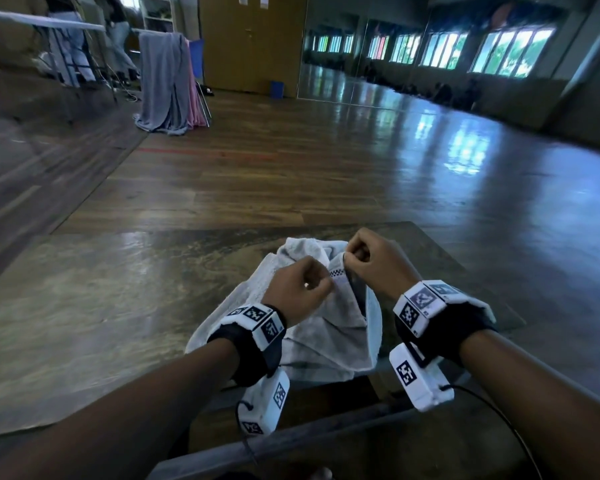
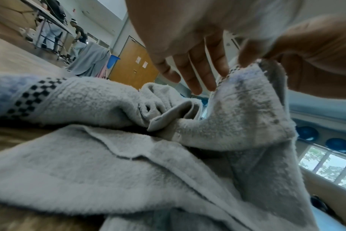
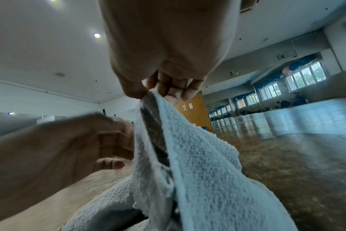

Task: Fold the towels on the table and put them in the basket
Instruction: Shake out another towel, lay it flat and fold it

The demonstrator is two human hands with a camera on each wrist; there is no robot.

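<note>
Dark, glossy wooden flooring stretches away through a large hall, with a row of bright windows [image 1: 510, 51] far right and a wooden door [image 1: 253, 43] at the far centre. Far left, a grey cloth [image 1: 163, 81] hangs over a rack, with a strip of pink showing behind it.

Near the viewer stands a worn brown table [image 1: 84, 306], seen from above. On it lies one crumpled pale grey towel [image 1: 326, 334], bunched in loose folds at the near centre of the tabletop, with a small black checkered band along one edge.

Both hands meet above the middle of the towel and lift part of its edge off the surface. The left hand [image 1: 297, 287] has its fingers curled, pinching the raised towel edge just beside the checkered band. The right hand [image 1: 373, 261] sits just to the right and slightly farther away, thumb and fingers pinched closed on the same raised edge; the right wrist view shows the cloth hanging down from that pinch. The two hands are nearly touching. Each wrist wears a black strap carrying white blocks printed with black square markers.
</note>
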